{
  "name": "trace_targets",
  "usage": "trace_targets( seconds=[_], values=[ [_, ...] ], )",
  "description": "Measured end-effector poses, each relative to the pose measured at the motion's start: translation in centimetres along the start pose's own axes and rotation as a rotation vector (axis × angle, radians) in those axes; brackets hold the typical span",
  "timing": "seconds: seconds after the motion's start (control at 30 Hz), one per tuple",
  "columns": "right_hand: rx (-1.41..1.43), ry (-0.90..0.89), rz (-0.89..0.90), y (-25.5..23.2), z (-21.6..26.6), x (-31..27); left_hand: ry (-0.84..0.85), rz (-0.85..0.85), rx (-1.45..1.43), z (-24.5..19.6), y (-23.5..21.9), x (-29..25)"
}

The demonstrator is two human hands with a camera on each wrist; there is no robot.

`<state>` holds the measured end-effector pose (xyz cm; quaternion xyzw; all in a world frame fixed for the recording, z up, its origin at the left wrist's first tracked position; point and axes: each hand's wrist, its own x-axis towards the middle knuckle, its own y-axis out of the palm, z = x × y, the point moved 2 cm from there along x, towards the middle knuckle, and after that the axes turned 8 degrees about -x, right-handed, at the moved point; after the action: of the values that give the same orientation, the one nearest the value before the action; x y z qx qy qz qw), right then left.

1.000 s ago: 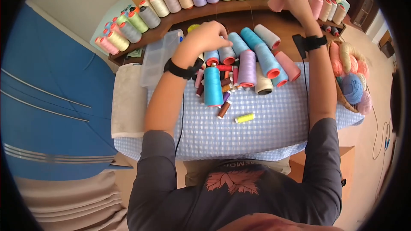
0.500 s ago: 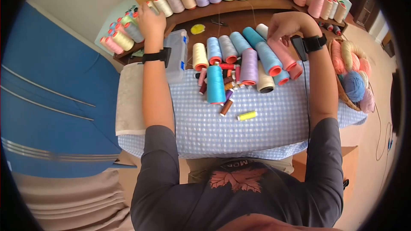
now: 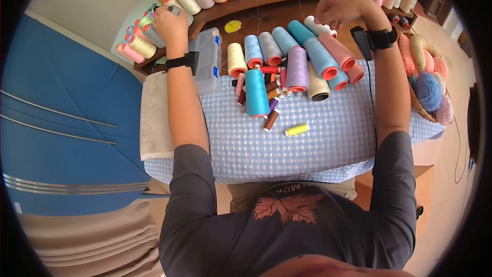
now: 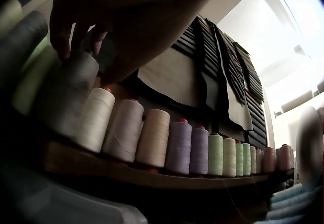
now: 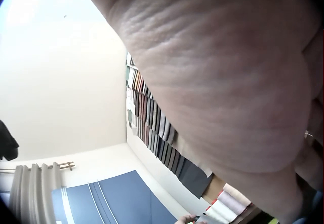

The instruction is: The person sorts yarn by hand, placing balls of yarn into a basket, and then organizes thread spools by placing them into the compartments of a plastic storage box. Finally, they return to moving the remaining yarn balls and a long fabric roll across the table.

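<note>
At the left end of the curved shelf, my left hand (image 3: 171,25) grips a grey thread cone (image 4: 68,97) by its top, fingertips around the upper end. A cream cone (image 4: 96,120) stands beside it. My right hand (image 3: 341,10), fingers loosely bent and holding nothing, hovers over the back right of the cone pile, near a white cone (image 3: 324,30). A pink cone (image 3: 335,51) lies on the pile just in front of that hand, beside a light blue cone (image 3: 321,59). In the right wrist view, my palm (image 5: 217,82) fills most of the picture.
Upright cones line the shelf (image 3: 246,7). Small spools and a turquoise cone (image 3: 257,95) lie on the checked cloth (image 3: 246,149), with a yellow spool (image 3: 296,130) in front. A clear plastic box (image 3: 207,64) is at left, a yarn basket (image 3: 421,107) at right.
My right hand has brought a pink cone from the shelf to the pile and let go of it. My left hand has gone from the pile to the grey cone on the left shelf.
</note>
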<state>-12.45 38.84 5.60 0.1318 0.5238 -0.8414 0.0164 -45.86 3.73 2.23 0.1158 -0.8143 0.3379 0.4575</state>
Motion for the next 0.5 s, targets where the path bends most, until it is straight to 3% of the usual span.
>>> trace_targets(
  seconds=[0.17, 0.27, 0.33, 0.37, 0.43, 0.5],
  values=[
    [0.007, -0.022, -0.075, -0.6, 0.4, -1.1, -0.028, 0.096, -0.052, -2.7, -1.3, -0.3],
    [-0.011, -0.035, -0.139, -0.9, 0.3, -1.4, 0.105, 0.084, -0.184, -7.0, -3.5, -0.1],
    [0.001, -0.088, -0.142, -1.4, 0.2, -1.8, 0.015, 0.227, -0.617, -11.9, -6.0, -0.4],
    [0.003, -0.090, -0.149, -1.7, 0.1, -2.1, 0.023, 0.225, -0.616, -13.8, -7.0, -1.2],
    [0.075, -0.109, -0.180, -1.8, -0.1, -2.7, -0.241, 0.766, -0.911, -17.0, -7.9, -4.1],
    [0.086, -0.122, -0.196, -1.8, -0.7, -2.7, -0.252, 1.010, -0.744, -20.2, -9.4, -6.4]
  ],
)
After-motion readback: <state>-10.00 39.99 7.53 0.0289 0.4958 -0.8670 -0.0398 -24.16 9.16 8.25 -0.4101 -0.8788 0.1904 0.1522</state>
